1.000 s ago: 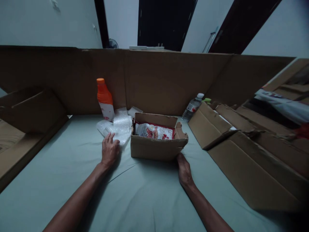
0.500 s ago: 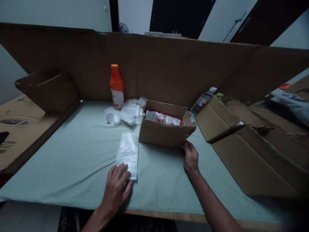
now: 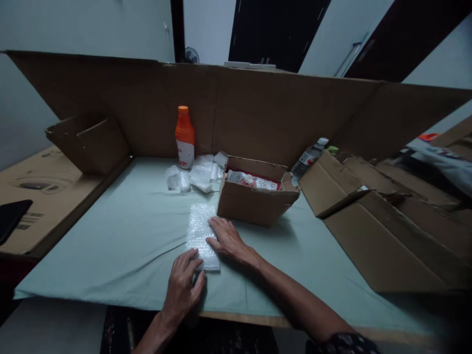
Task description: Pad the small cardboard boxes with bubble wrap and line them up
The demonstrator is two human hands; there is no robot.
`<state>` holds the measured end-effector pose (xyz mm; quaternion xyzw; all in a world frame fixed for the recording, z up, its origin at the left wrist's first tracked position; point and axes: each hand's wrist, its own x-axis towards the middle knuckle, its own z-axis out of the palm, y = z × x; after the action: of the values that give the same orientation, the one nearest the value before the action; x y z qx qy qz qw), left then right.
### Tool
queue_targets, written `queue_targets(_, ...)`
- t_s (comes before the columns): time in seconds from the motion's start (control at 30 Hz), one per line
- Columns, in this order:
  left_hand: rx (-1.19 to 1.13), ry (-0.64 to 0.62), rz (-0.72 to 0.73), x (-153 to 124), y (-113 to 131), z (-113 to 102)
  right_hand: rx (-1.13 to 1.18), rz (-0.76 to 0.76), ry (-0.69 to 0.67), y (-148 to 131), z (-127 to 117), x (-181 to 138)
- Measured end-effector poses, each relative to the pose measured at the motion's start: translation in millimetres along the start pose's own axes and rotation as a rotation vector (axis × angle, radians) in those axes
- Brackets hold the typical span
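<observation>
A flat sheet of bubble wrap (image 3: 201, 228) lies on the green cloth in front of me. My left hand (image 3: 184, 281) rests at its near left corner, fingers apart. On its right edge lies my right hand (image 3: 229, 238), fingers stretched out and touching the wrap. Just beyond the right hand stands an open cardboard box (image 3: 254, 202), with red and white packets (image 3: 254, 181) inside. Neither hand grips anything.
Behind the wrap stand an orange bottle (image 3: 185, 138) and more bubble wrap pieces (image 3: 202, 172). A clear plastic bottle (image 3: 309, 158) leans near several cardboard boxes (image 3: 383, 241) on the right. Another box (image 3: 99, 145) sits at left, and a cardboard wall (image 3: 258, 113) closes the back.
My right hand has left the cardboard box's near right bottom corner and moved left onto the bubble wrap. The left hand stays by the wrap's near corner. The view has shifted slightly.
</observation>
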<state>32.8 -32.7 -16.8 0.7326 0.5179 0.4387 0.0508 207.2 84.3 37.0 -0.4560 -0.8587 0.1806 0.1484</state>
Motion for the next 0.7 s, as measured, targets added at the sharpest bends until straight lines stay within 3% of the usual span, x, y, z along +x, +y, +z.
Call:
queue_targets(0.13, 0.018, 0.101, -0.072, -5.2, -0.8, -7.7, 0.014, -0.026, 0.006, -3.2, 5.9, 10.8)
queue_targets(0.3, -0.016, 0.069, -0.188, -7.8, -2.3, -29.0, 0.269, -0.112, 0.125, -21.4, -15.4, -26.1)
queue_targets(0.4, -0.119, -0.052, -0.274, -9.1, 2.4, -47.6, 0.467, -0.133, 0.001, -38.9, -33.2, -61.6)
queue_targets(0.57, -0.397, -0.47, -0.305, -22.1, 17.2, -70.9, 0.657, -0.175, -0.227, -52.8, -45.8, -107.6)
queue_targets(0.63, -0.441, -0.537, -0.343, -26.2, 19.8, -73.4, 0.709, -0.165, -0.261, -51.1, -45.5, -111.5)
queue_targets(0.7, -0.44, -0.515, -0.392, -25.5, 19.5, -72.8, 0.745, -0.102, -0.265, -46.8, -42.8, -105.9)
